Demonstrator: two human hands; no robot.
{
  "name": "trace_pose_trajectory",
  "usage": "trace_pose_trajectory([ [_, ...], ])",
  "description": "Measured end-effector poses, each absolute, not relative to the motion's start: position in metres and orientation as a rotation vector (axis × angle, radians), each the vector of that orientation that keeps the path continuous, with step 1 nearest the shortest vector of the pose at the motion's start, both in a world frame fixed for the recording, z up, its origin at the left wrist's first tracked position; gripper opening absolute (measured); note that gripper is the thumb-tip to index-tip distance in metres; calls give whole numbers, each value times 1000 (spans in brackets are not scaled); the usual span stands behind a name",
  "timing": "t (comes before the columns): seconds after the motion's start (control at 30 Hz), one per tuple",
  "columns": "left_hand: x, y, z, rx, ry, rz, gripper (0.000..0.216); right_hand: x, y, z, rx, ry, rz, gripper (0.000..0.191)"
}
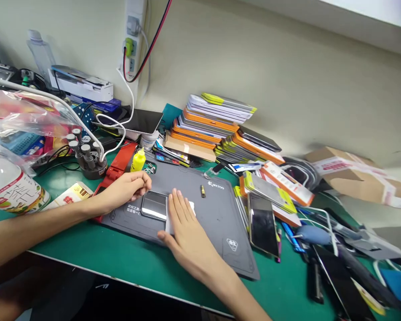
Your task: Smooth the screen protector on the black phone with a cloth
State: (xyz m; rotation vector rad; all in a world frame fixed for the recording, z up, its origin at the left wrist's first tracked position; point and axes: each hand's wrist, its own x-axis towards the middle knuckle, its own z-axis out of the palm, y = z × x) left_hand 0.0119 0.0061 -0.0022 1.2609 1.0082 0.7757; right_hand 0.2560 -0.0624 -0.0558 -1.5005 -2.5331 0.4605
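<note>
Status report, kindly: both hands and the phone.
Right hand flat on white sheet, hiding most of it. Left hand curled near phone, contact unclear. Phone on grey mat, sheet at right end.

Phone: glossy, reflective, glass-like face. Sheet beside it: matt; paper or cloth, cannot be determined. Work mat: matt, rubber-like. Tabletop: smooth. Squeeze bottle: plastic. Small cylinder: metallic in appearance. Carton: matt cardboard. Bag: clear, shiny plastic film.

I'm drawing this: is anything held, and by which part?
The right hand lies flat on something white, gripping nothing visible; whether the curled left hand by the phone holds anything can't be told.
</note>
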Motion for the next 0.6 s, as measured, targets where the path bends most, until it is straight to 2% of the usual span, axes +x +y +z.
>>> trace_pose_trajectory([
  [0.3, 10, 5, -2, 1298, 1023, 771, 11, 221, -20, -37, -1502, -2512, 556, 99],
  [0.6, 10, 4, -3, 1277, 1014, 772, 14, 209, -50, -49, -1333, -2568, 506, 100],
])
